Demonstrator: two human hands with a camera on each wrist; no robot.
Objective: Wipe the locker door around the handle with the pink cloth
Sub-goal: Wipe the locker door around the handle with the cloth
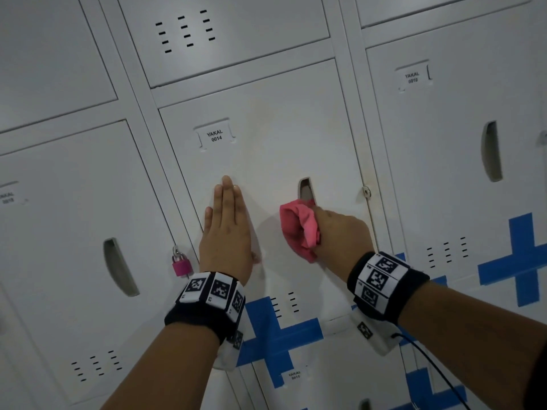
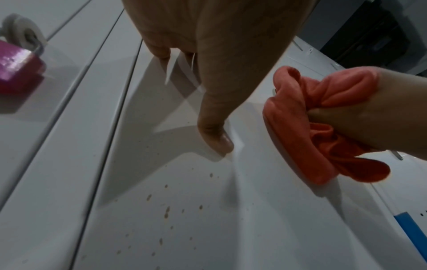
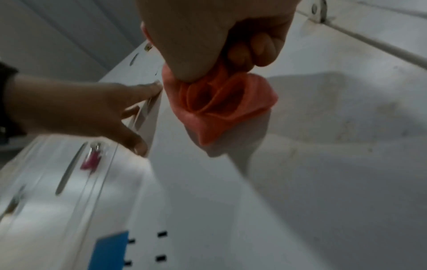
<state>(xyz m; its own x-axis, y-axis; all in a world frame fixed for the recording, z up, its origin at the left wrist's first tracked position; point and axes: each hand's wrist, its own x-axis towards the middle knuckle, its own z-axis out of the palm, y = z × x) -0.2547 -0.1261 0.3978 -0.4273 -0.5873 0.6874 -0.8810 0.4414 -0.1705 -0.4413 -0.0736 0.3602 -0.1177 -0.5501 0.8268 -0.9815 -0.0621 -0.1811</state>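
right hand [image 1: 340, 232] bunching pink cloth [image 1: 299, 229] tight | left hand [image 1: 226, 229] pressing flat | risk: cloth snagging handle [image 1: 306, 189] slot above fist

The pink cloth [image 1: 299, 229] covers the lower end of the handle recess [image 1: 305, 189], so I cannot see it. My right hand [image 1: 340, 235] hides its own fingertips in the head view. The right wrist view blurs the pink padlock [image 3: 91, 159]. Small brown specks [image 2: 166, 212] on the locker door [image 1: 266, 137] are too small to identify.
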